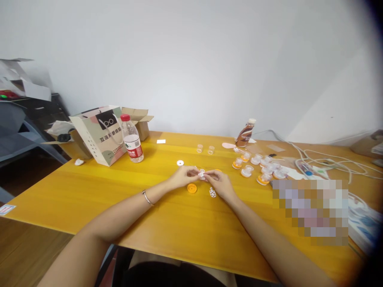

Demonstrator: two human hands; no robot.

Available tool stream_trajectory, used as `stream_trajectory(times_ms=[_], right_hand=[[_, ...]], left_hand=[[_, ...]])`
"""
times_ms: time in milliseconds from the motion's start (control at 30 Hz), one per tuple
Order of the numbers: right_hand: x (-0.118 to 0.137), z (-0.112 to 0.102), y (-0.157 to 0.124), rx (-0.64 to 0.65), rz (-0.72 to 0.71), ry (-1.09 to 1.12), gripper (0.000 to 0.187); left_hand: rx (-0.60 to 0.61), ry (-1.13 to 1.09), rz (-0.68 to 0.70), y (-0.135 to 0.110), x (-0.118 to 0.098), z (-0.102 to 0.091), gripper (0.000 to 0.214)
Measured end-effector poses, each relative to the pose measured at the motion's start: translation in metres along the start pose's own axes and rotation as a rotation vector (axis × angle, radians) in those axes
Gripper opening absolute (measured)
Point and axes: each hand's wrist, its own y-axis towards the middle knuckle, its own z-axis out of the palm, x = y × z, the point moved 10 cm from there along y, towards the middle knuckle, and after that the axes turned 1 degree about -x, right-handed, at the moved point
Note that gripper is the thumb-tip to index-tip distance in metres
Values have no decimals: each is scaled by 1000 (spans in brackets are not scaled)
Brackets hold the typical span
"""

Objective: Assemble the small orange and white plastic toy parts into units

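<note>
Between the fingertips of both hands is a small white perforated plastic piece (202, 174). My left hand (183, 177) pinches it from the left, and my right hand (220, 183) pinches it from the right. Just below them an orange round disc (192, 188) lies on the table. A second white cut-out piece (212, 192) rests by my right wrist. Beyond my left hand is a white disc (180, 163) with a hole in its middle. Another orange part (218, 170) is mostly hidden behind my right hand.
Two clear small cups (211, 150) stand toward the wall. Several clear-topped assemblies (247, 171) with orange or white bases sit at the right, near a brown bottle (244, 133) and white cables (326, 161). At the left are a red-capped bottle (131, 139), paper bag (101, 137) and cardboard boxes (142, 123).
</note>
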Motion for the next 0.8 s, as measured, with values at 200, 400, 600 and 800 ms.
stream_trajectory(times_ms=[200, 400, 600, 800], right_hand=[[6, 3, -1, 19, -25, 15, 17], [-8, -2, 1, -15, 58, 129, 19], [-14, -10, 2, -66, 108, 207, 23], [-13, -13, 1, -91, 126, 299, 24]], left_hand=[[-51, -111, -74, 2, 13, -3, 36], [-200, -128, -72, 4, 9, -24, 33], [-193, -343, -167, 0, 12, -17, 36], [-181, -392, -187, -1, 10, -9, 34]])
